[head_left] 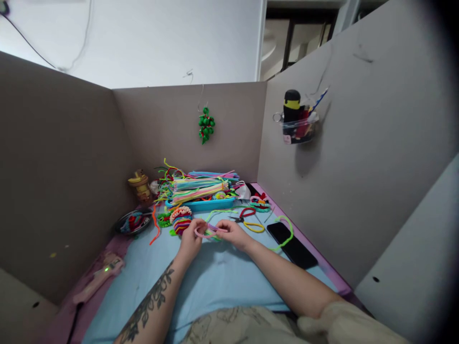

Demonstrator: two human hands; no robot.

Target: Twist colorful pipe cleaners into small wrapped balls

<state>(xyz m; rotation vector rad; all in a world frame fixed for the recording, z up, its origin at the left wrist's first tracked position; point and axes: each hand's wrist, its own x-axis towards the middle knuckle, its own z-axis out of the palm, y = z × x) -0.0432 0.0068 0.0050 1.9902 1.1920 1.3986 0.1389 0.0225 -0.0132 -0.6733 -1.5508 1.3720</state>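
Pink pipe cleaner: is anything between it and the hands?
Nothing visible. Both the left hand and the right hand already pinch the pink pipe cleaner over the blue mat; the striped pipe-cleaner piece and scissors lie just beyond, apart from it.

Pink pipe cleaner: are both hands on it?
Touching. The head view shows the left hand and right hand each pinching the pink pipe cleaner between fingertips, over the blue mat.

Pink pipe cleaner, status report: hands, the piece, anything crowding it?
Left hand and right hand both pinching the pink pipe cleaner, bent in a loop. Held just above the blue mat. Scissors and striped bundle close by, not touching.
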